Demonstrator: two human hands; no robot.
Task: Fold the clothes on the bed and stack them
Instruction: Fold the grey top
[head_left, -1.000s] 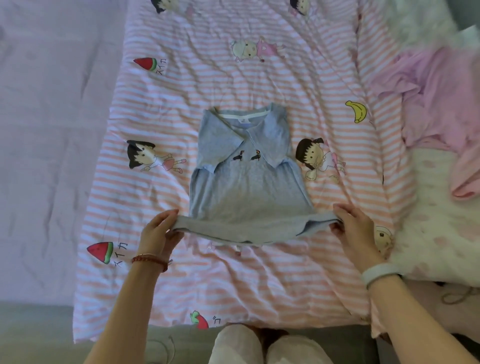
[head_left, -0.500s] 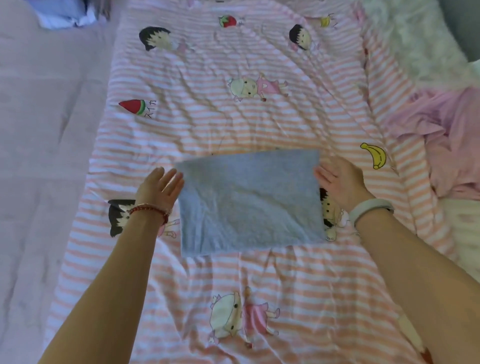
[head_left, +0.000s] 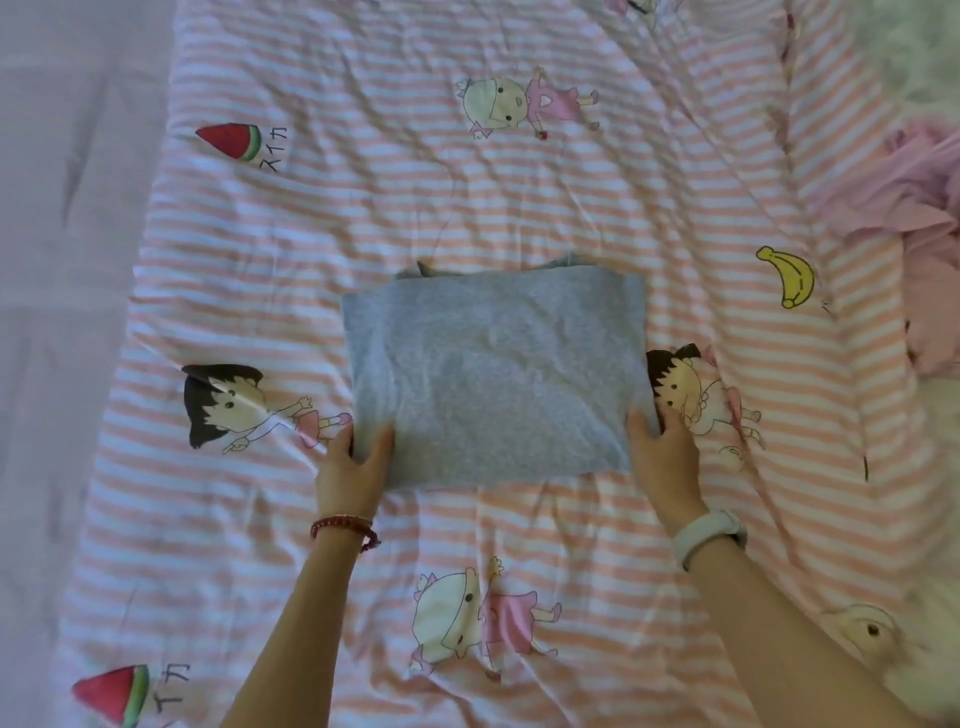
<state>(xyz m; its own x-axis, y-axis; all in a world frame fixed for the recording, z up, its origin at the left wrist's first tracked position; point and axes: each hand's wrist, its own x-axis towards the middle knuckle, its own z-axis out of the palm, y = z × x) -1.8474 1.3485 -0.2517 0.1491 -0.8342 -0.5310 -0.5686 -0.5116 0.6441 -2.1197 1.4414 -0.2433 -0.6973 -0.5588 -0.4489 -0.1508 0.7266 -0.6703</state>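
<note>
We see the grey shirt (head_left: 493, 379) folded into a rectangle, lying flat in the middle of the striped pink bedspread (head_left: 519, 197). Our left hand (head_left: 353, 467) pinches its near left corner, thumb on top and fingers tucked under the edge. Our right hand (head_left: 662, 457) holds the near right corner in the same grip. A heap of pink clothes (head_left: 914, 208) lies well apart at the bed's right edge.
</note>
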